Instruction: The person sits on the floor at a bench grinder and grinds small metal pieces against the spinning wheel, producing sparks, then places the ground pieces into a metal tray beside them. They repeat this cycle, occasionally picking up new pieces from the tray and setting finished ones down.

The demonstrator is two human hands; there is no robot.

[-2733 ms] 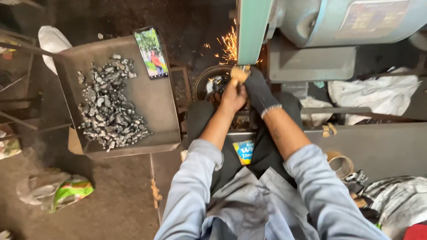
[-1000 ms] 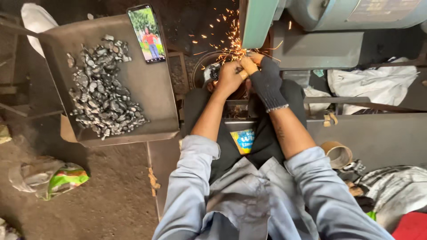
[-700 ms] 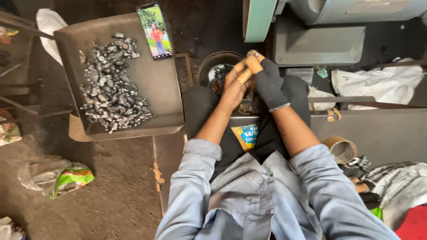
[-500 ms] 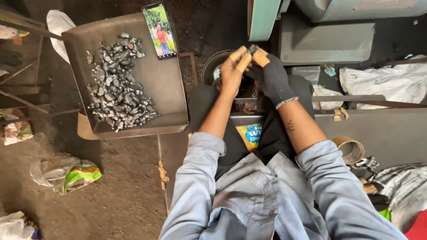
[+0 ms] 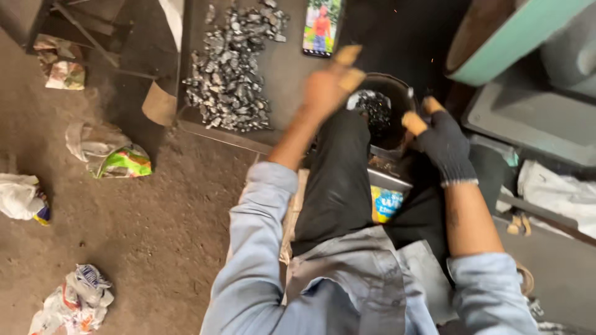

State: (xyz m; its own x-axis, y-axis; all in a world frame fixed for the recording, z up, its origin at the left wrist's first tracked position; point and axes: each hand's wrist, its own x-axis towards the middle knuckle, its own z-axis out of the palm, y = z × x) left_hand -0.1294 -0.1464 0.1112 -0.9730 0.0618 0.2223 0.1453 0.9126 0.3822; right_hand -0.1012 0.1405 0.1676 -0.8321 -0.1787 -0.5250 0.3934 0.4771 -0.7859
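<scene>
My left hand [image 5: 326, 90] is bare, with tan tape on its fingertips. It is blurred and hovers at the near edge of a grey metal tray [image 5: 288, 74], its fingers apart and nothing seen in them. A pile of small shiny metal pieces [image 5: 230, 74] lies on the tray to its left. My right hand [image 5: 444, 146] wears a dark glove with tan tips and sits by the rim of a dark round bucket [image 5: 397, 93] that has dark pieces inside. Whether the right hand holds anything is hidden. A green grinding machine [image 5: 503, 43] stands at the upper right.
A phone [image 5: 321, 26] with a lit screen lies on the tray's far side. Crumpled bags and wrappers [image 5: 115, 155] litter the dirt floor at the left. White cloth [image 5: 559, 192] lies at the right. My black-trousered legs straddle the bucket.
The hands have left the grinder and the sparks have stopped. They have parted: the left hand swung toward the tray, and the right hand dropped beside the bucket. The view has tilted left.
</scene>
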